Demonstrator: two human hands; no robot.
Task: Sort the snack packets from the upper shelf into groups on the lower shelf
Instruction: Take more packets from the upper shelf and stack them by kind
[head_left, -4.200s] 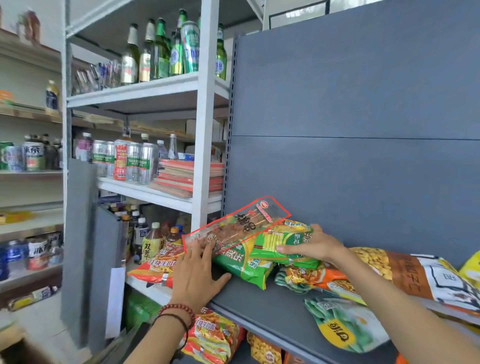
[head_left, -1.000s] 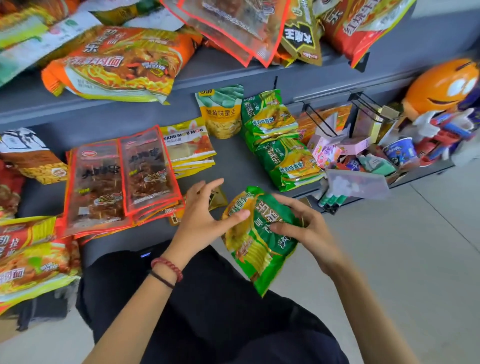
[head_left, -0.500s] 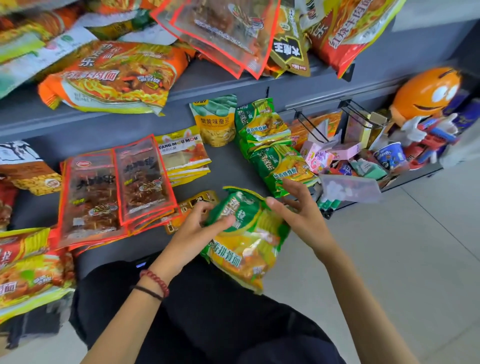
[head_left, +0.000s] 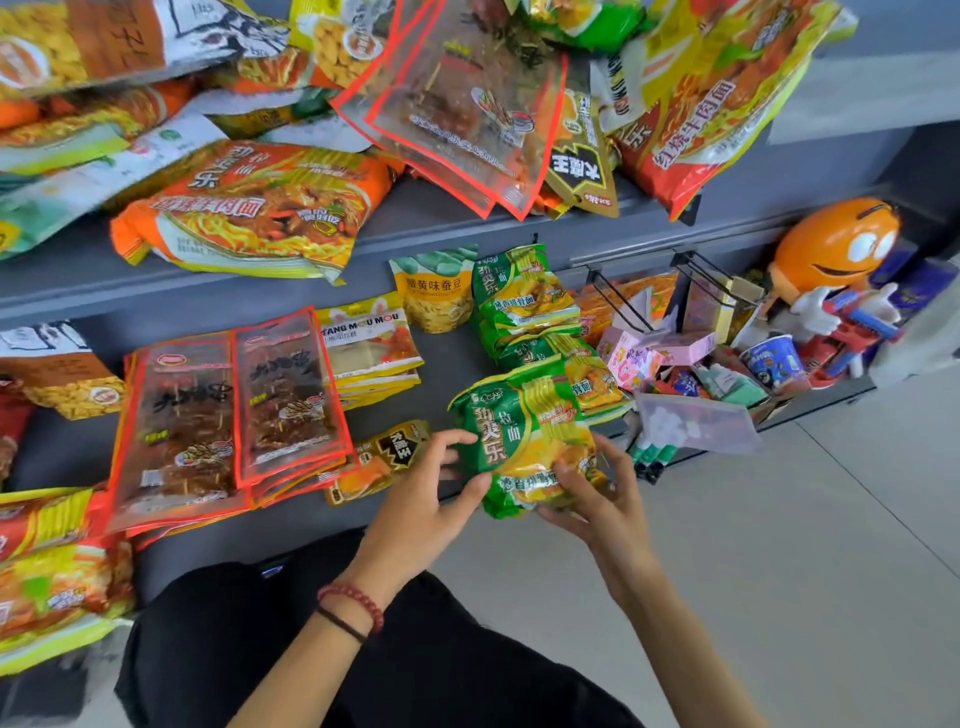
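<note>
A green and yellow noodle packet is held between both hands at the front edge of the lower shelf. My left hand grips its left lower side with thumb and fingers. My right hand holds its lower right corner from beneath. Just behind it lies a stack of matching green noodle packets. The upper shelf carries a loose heap of mixed packets, among them an orange noodle packet and red-edged clear packets.
On the lower shelf lie red-edged skewer packets, yellow packets, a bean bag and a small dark packet. To the right are wire hooks, small boxes and an orange figure. Grey floor lies at the right.
Since 4.2 s ago the view dropped from the upper shelf to the lower one. Over the last second both hands turned the green packet face up and moved it toward the green stack.
</note>
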